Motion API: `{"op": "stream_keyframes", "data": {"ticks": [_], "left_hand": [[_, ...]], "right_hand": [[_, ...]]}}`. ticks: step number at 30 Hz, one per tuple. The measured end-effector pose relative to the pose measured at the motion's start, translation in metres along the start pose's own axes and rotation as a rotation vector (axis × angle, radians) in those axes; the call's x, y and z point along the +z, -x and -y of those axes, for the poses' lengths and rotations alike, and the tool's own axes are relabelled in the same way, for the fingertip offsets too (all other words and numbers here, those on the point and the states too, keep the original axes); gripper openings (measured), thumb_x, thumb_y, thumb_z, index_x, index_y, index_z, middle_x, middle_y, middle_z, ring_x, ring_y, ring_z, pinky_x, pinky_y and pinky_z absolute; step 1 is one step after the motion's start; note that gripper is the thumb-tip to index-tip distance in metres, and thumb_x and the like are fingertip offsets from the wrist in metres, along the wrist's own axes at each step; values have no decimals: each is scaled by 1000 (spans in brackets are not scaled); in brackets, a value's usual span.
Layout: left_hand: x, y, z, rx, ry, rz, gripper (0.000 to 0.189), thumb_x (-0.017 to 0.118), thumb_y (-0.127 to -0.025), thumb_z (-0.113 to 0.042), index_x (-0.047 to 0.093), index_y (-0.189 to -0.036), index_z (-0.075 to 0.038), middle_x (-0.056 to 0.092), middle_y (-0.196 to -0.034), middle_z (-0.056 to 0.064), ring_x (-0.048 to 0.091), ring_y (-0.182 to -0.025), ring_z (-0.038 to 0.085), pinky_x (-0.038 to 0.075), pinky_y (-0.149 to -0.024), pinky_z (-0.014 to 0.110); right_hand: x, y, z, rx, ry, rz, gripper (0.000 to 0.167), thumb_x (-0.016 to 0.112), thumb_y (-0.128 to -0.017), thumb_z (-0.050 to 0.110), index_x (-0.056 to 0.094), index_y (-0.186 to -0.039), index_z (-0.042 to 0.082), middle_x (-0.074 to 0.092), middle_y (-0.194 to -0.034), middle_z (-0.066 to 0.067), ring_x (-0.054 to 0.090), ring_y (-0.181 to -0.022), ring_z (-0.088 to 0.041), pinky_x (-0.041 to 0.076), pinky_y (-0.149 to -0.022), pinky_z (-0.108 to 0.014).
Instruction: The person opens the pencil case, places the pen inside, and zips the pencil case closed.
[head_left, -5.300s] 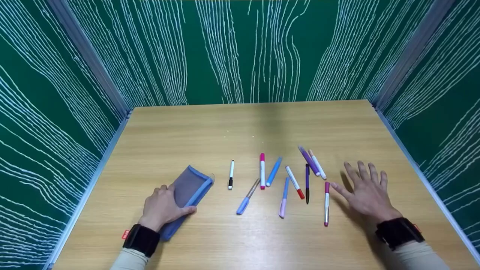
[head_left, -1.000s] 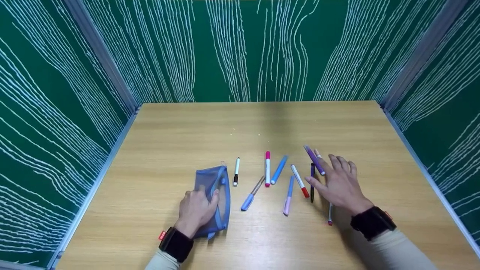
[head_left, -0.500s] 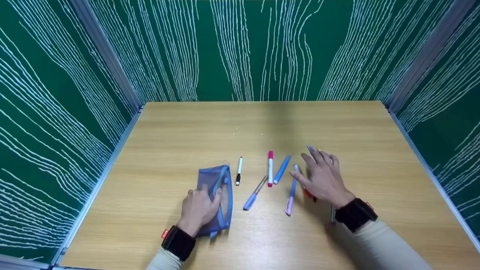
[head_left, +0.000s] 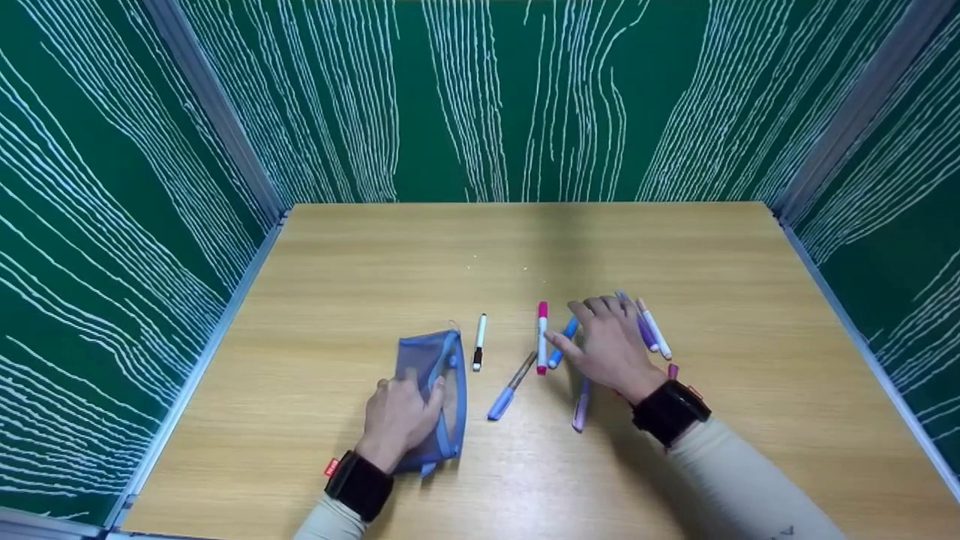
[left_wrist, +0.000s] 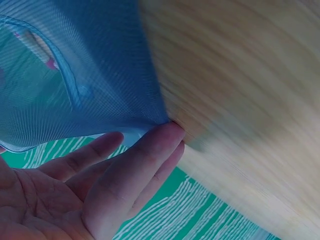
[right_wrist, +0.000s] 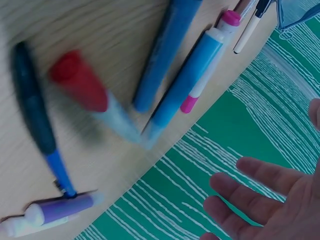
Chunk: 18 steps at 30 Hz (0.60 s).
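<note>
Now, we have a tabletop (head_left: pixel 360 262) carrying everything well in from its far edge. The blue mesh pouch (head_left: pixel 427 358) sits nearer its left edge than its right, mouth turned toward the right edge. Our left hand (head_left: pixel 401 416) pinches the pouch wall, thumb at the mouth; we would do best to hold that gap wide and steady, since soft mesh will probably fold in. Our right hand (head_left: pixel 611 349) hovers over the scattered pens (head_left: pixel 502 401), fingers spread and holding nothing. Beneath it lie the blue marker (right_wrist: pixel 187 77) and the red-capped marker (right_wrist: pixel 82 82); the purple marker (head_left: pixel 646 331) is just beside it, toward the right edge. We should choose one, come down straight and pinch it mid-barrel, as round barrels could roll. The blue marker lies just beside the pink-capped marker (head_left: pixel 542 337), so a loose grasp may knock both. The slim black-capped marker (head_left: pixel 479 341), nearest the pouch, asks for the finest pinch.
</note>
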<state>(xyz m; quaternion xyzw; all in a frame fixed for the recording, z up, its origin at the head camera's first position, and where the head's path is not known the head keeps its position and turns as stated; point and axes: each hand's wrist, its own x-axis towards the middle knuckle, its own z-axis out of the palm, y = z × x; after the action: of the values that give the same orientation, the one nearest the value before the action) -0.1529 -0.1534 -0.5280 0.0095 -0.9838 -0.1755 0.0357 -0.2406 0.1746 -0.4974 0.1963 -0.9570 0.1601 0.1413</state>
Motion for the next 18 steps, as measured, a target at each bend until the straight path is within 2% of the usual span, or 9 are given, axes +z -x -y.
{"op": "stream_keyframes", "data": {"ticks": [4,8,12,18], "left_hand": [[0,0,0,4,3,-1,60,43,-103,-54,63,-114,2,68,-95,21,63,-85,33,55,-65,45],[2,0,0,17,8,-28,61,45,-103,-53,65,-113,3,69,-93,21,64,-84,35,55,-64,47],[3,0,0,26,9,-50,61,48,-102,-52,66,-113,5,69,-91,22,66,-84,37,56,-64,49],[2,-1,-1,9,10,-26,62,48,-102,-53,65,-116,5,68,-91,20,64,-83,34,54,-64,46]], "right_hand": [[6,-7,11,17,1,-28,72,60,-95,64,66,-131,2,67,-126,-24,55,-125,-46,25,-113,-68],[13,-14,22,53,-4,-12,69,59,-95,63,68,-128,3,69,-123,-21,58,-121,-43,33,-107,-62],[19,-22,33,65,9,10,67,58,-96,63,70,-123,3,70,-121,-21,59,-119,-41,35,-106,-58],[27,-31,48,44,5,11,65,59,-96,63,72,-115,3,71,-115,-19,61,-114,-39,36,-104,-54]]}}
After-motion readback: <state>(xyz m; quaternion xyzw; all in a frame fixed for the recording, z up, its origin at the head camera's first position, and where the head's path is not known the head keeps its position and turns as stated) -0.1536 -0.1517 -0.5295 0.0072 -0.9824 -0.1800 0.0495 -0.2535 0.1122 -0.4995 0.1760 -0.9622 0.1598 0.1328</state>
